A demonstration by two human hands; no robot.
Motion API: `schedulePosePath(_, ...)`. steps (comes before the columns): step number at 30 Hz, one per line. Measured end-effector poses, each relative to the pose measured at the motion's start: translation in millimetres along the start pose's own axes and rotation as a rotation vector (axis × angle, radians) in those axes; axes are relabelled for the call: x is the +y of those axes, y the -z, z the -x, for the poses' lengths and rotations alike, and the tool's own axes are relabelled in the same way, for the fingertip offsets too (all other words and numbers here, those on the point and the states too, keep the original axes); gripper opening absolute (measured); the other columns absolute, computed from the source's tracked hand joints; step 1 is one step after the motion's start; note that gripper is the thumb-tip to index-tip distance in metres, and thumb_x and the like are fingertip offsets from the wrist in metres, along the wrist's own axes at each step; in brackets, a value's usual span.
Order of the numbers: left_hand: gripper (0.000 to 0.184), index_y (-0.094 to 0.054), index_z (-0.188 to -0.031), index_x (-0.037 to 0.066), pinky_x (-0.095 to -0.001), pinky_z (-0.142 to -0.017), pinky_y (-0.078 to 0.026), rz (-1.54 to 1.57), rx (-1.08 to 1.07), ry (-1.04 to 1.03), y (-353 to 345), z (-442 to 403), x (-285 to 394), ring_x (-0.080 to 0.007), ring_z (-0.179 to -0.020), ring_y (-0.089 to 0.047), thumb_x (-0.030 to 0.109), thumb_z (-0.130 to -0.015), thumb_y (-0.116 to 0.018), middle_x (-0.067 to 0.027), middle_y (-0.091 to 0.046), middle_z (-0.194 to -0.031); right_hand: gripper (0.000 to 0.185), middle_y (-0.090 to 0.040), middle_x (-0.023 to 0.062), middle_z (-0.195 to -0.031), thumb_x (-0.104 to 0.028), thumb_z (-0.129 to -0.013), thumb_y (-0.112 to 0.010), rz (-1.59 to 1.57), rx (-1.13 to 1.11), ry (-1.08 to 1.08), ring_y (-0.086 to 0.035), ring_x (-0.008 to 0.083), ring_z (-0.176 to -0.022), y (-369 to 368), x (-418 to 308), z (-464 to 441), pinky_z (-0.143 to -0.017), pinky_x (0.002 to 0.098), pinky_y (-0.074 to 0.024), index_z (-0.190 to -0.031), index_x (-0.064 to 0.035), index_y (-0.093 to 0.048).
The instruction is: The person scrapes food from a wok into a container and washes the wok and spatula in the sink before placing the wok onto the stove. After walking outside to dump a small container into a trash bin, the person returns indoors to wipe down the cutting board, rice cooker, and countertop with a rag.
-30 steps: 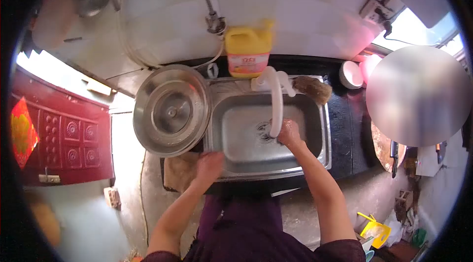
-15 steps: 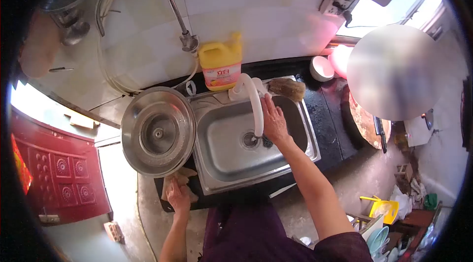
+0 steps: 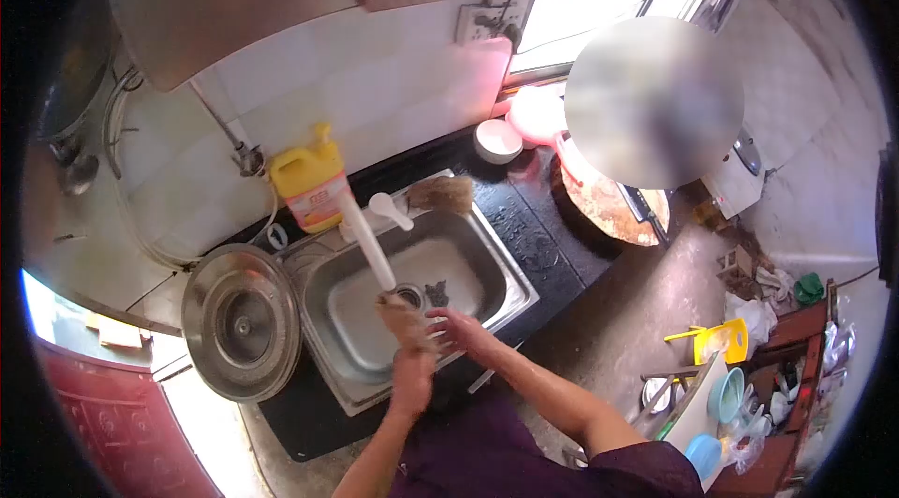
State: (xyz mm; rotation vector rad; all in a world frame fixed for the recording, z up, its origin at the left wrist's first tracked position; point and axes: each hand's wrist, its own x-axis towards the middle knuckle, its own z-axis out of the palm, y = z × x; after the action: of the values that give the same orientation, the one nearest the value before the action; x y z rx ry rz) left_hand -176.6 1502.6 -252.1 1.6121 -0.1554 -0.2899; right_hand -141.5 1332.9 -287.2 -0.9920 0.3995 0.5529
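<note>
A light brown cloth (image 3: 401,318) is held in my left hand (image 3: 413,376) above the front part of the steel sink (image 3: 348,311). Close against the cloth's right side is my right hand (image 3: 457,329), its fingers bent and blurred; whether they grip the cloth is unclear. The white faucet spout (image 3: 368,241) reaches down over the sink, just behind the cloth. A dark scrap (image 3: 436,294) lies near the drain. On the sink's back rim rests a brown sponge-like piece (image 3: 440,194).
A large steel basin (image 3: 242,325) stands left of the sink. Behind it is a yellow detergent jug (image 3: 311,189). To the right are a white bowl (image 3: 497,141), a round chopping board (image 3: 599,208) and a knife (image 3: 644,213). A yellow dustpan (image 3: 721,341) sits lower right.
The view has turned right. My left hand has lifted the cloth from the counter's left front and brought it over the sink. My right hand has left the faucet and moved beside the cloth.
</note>
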Motion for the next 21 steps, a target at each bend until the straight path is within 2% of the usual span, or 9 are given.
schedulePosePath(2,0.044,-0.051,-0.124,-0.001,-0.0408,-0.096,-0.043,-0.456,-0.053,-0.285,-53,-21,-7,-0.0349,-0.112,-0.056,0.028,-0.091,-0.056,-0.0214,-0.059,-0.119,0.032,-0.062,0.0103,-0.107,-0.024,-0.094,-0.049,-0.336,0.011,0.028,-0.062,0.0194,-0.095,13,-18,18,-0.077,0.0344,-0.0528,-0.121,-0.0090,-0.055)
schedulePosePath(6,0.045,-0.052,-0.127,0.006,-0.0417,-0.098,-0.042,-0.060,-0.122,-0.026,-111,-69,17,-0.0354,-0.116,-0.055,0.022,-0.086,-0.063,-0.0192,-0.060,-0.121,0.044,-0.059,0.0062,-0.106,-0.011,-0.083,-0.054,-0.526,0.245,0.229,-0.060,0.0224,-0.095,109,-67,33,-0.082,0.0402,-0.0520,-0.126,-0.0120,-0.051)
schedulePosePath(8,0.047,-0.051,-0.128,0.006,-0.0421,-0.099,-0.042,-0.169,-0.051,0.023,-126,-111,11,-0.0353,-0.117,-0.054,0.021,-0.085,-0.063,-0.0199,-0.058,-0.123,0.038,-0.060,0.0057,-0.109,-0.015,-0.086,-0.055,-0.400,0.444,0.475,-0.060,0.0225,-0.098,187,-83,46,-0.086,0.0382,-0.0511,-0.124,-0.0093,-0.053)
schedulePosePath(9,0.048,-0.050,-0.128,0.006,-0.0424,-0.099,-0.042,-0.238,0.006,0.060,-134,-143,8,-0.0353,-0.118,-0.053,0.020,-0.085,-0.064,-0.0202,-0.057,-0.124,0.036,-0.061,0.0069,-0.113,-0.019,-0.091,-0.053,-0.054,0.556,0.810,-0.060,0.0231,-0.101,222,-120,71,-0.088,0.0377,-0.0492,-0.124,-0.0049,-0.054)
schedulePosePath(13,0.067,-0.038,-0.139,0.007,-0.0480,-0.104,-0.036,-0.612,0.279,-0.212,-129,-244,-35,-0.0400,-0.133,-0.035,0.015,-0.079,-0.068,-0.0203,-0.036,-0.145,0.038,-0.060,0.0157,-0.116,-0.022,-0.095,-0.049,0.961,0.889,0.744,-0.057,0.0325,-0.107,296,-140,81,-0.095,0.0386,-0.0427,-0.124,0.0024,-0.053)
schedulePosePath(15,0.071,-0.036,-0.142,0.009,-0.0527,-0.104,-0.034,-0.816,0.337,-0.110,-125,-284,-30,-0.0400,-0.136,-0.029,0.011,-0.078,-0.067,-0.0181,-0.030,-0.149,0.039,-0.055,0.0195,-0.123,-0.023,-0.091,-0.055,1.115,0.750,0.724,-0.052,0.0364,-0.110,326,-111,43,-0.096,0.0429,-0.0396,-0.125,-0.0038,-0.054)
schedulePosePath(17,0.073,-0.034,-0.143,0.012,-0.0562,-0.104,-0.033,-1.050,0.304,-0.058,-118,-318,-30,-0.0394,-0.139,-0.024,0.008,-0.077,-0.066,-0.0163,-0.025,-0.152,0.050,-0.053,0.0181,-0.127,-0.023,-0.083,-0.062,1.806,0.938,0.569,-0.050,0.0381,-0.112,294,-105,20,-0.099,0.0491,-0.0376,-0.130,-0.0081,-0.052)
schedulePosePath(19,0.075,-0.033,-0.145,0.014,-0.0587,-0.103,-0.033,-1.311,0.178,-0.053,-109,-344,-37,-0.0382,-0.141,-0.021,0.005,-0.077,-0.064,-0.0149,-0.022,-0.153,0.060,-0.052,0.0178,-0.127,-0.020,-0.075,-0.067,1.727,0.697,0.704,-0.050,0.0397,-0.109,286,-123,-19,-0.096,0.0505,-0.0392,-0.132,-0.0094,-0.051)
schedulePosePath(21,0.061,-0.044,-0.136,0.017,-0.0544,-0.095,-0.039,-1.424,0.171,-0.107,-113,-352,-53,-0.0334,-0.129,-0.037,0.006,-0.079,-0.061,-0.0123,-0.043,-0.136,0.057,-0.054,0.0166,-0.123,-0.010,-0.073,-0.067,1.689,0.539,0.879,-0.051,0.0381,-0.108,275,-141,-65,-0.095,0.0475,-0.0413,-0.128,-0.0109,-0.053)
